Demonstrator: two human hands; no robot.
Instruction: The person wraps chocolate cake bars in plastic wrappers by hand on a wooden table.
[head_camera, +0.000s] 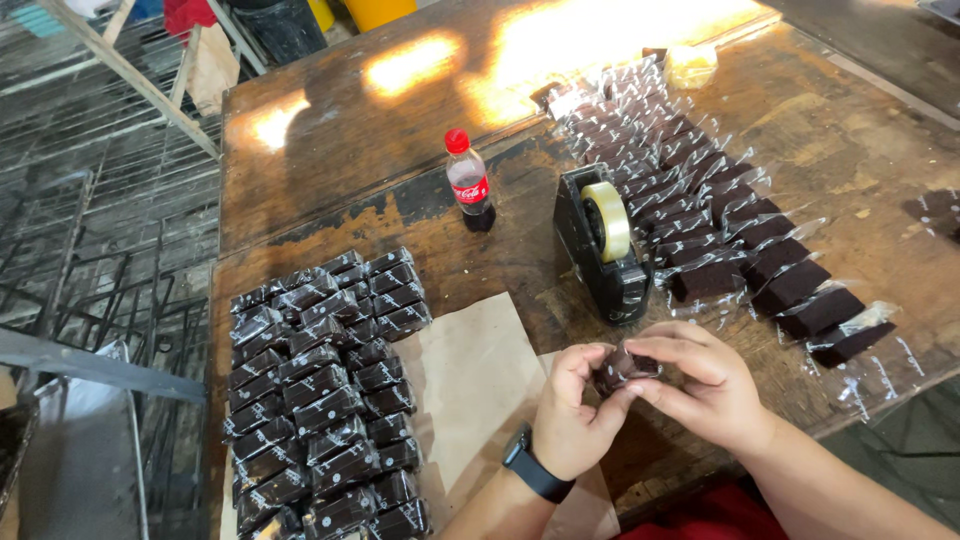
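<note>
This looks like a small food-packing workshop rather than a home kitchen. A worn wooden table (420, 110) with peeling varnish fills most of the frame. At lower left lie tight rows of wrapped dark cakes (325, 395) on brown paper (470, 385); at upper right, unsealed cakes in clear sleeves (715, 215) wait in lines. A black tape dispenser (600, 245) stands mid-table beside a small soda bottle (469, 182). Metal racks (90, 210) crowd the left edge.

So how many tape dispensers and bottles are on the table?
2: one black tape dispenser at centre, one red-capped soda bottle to its left. None seem hidden.
</note>
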